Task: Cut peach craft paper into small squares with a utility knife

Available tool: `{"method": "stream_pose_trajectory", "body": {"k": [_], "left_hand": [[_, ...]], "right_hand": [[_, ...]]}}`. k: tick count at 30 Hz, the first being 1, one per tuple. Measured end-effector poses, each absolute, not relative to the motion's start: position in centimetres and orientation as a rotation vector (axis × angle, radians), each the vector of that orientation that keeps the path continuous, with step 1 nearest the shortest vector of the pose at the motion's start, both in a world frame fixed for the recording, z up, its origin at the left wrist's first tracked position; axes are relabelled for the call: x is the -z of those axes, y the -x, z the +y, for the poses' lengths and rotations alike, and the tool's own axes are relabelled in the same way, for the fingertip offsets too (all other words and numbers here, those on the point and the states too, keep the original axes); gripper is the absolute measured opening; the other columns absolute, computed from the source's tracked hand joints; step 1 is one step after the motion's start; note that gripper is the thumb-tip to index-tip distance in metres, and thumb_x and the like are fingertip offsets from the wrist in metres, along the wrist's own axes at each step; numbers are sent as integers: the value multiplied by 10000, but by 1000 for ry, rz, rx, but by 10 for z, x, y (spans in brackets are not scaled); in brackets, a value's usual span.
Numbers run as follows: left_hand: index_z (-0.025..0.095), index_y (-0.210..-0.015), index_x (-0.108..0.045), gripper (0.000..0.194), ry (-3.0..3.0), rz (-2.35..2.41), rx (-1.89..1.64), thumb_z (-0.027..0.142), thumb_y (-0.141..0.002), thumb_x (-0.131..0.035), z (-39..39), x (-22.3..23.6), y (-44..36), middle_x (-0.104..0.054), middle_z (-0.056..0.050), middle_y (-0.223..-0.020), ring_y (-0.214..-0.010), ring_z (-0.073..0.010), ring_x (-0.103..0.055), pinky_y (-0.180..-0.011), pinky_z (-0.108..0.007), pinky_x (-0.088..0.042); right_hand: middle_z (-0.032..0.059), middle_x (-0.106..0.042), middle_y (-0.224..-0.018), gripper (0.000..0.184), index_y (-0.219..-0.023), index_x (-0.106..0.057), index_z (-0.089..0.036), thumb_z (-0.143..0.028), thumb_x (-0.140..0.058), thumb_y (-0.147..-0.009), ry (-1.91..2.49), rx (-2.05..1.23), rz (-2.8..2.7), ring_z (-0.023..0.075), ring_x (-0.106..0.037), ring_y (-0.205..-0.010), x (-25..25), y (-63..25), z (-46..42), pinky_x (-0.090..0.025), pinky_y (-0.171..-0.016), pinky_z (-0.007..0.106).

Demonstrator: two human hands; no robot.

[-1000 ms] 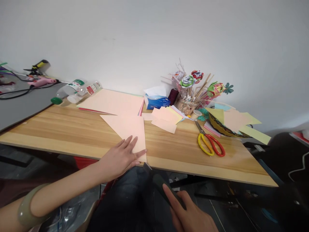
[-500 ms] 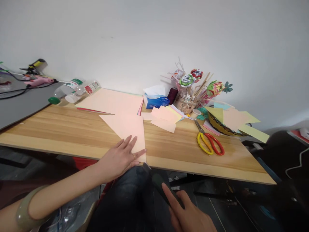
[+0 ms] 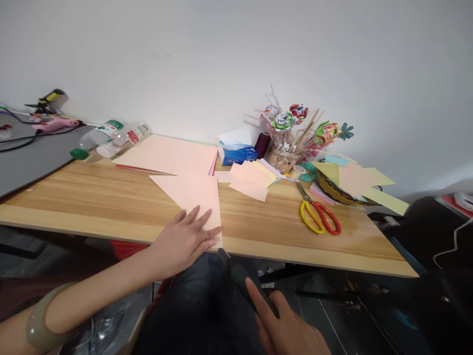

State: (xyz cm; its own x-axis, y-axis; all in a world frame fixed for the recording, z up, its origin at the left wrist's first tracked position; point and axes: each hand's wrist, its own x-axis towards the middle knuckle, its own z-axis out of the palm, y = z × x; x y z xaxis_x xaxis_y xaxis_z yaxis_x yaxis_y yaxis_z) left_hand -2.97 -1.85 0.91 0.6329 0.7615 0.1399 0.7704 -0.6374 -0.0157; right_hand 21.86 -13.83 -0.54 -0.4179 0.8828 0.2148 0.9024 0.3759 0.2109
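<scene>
A folded pink sheet of paper (image 3: 199, 193), triangular in outline, lies at the table's front edge. My left hand (image 3: 190, 239) rests flat on its lower part with the fingers spread, covering some of it. My right hand (image 3: 283, 315) is closed around the dark green handle of a utility knife (image 3: 242, 278). The knife's blade points up and left, close to the paper's lower right corner at the table edge; I cannot tell if it touches the paper.
Behind lie a stack of large paper (image 3: 166, 153), plastic bottles (image 3: 105, 133), a tissue pack (image 3: 236, 154) and small paper pieces (image 3: 253, 177). To the right are scissors (image 3: 320, 217), paper flowers in a jar (image 3: 284, 158) and a basket (image 3: 328, 192) topped with paper.
My left hand's fingers have shifted slightly on the paper, with the little-finger side and thumb resting differently. The knife stays near the same corner. The whole view has drifted slightly.
</scene>
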Motion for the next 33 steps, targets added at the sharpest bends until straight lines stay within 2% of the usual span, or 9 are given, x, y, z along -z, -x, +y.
{"method": "stream_pose_trajectory", "body": {"k": [7, 13, 19, 28, 33], "left_hand": [[350, -1293, -477, 361, 2741, -1271, 209, 325, -950, -369, -17, -3, 29, -400, -85, -1412, -1289, -348, -348, -934, -479, -360], [350, -1297, -472, 363, 2737, -1276, 190, 328, -946, -384, -17, -1, 30, -391, -95, -1417, -1291, -360, -342, -928, -490, -361], [354, -1297, -470, 362, 2728, -1273, 216, 331, -950, -369, -18, -1, 30, -396, -87, -1414, -1293, -348, -342, -937, -481, -356], [347, -1302, -465, 366, 2733, -1276, 181, 327, -947, -379, -18, -2, 29, -385, -98, -1420, -1290, -359, -343, -926, -495, -357], [327, -1297, -478, 363, 2734, -1274, 183, 323, -953, -362, -18, -3, 29, -384, -92, -1422, -1288, -356, -349, -928, -503, -349]], "right_hand": [[-42, -515, -717, 640, -1366, -286, -368, -147, -438, -785, 1626, 417, -2459, 58, -494, -405, 6, -223, -138, -217, -323, 147], [-28, -520, -726, 608, -1332, -359, -298, -119, -429, -755, 1638, 487, -2553, 88, -529, -421, 5, -220, -137, -235, -316, 171], [-23, -533, -750, 627, -1338, -356, -312, -115, -448, -750, 1657, 448, -2547, 99, -557, -443, 5, -219, -136, -241, -314, 174], [-21, -540, -743, 575, -1314, -420, -270, -139, -471, -757, 1647, 550, -2626, 89, -565, -450, -3, -216, -132, -299, -321, 161], [-22, -543, -738, 565, -1305, -433, -236, -135, -475, -751, 1597, 574, -2643, 74, -522, -393, -6, -216, -127, -290, -298, 167]]}}
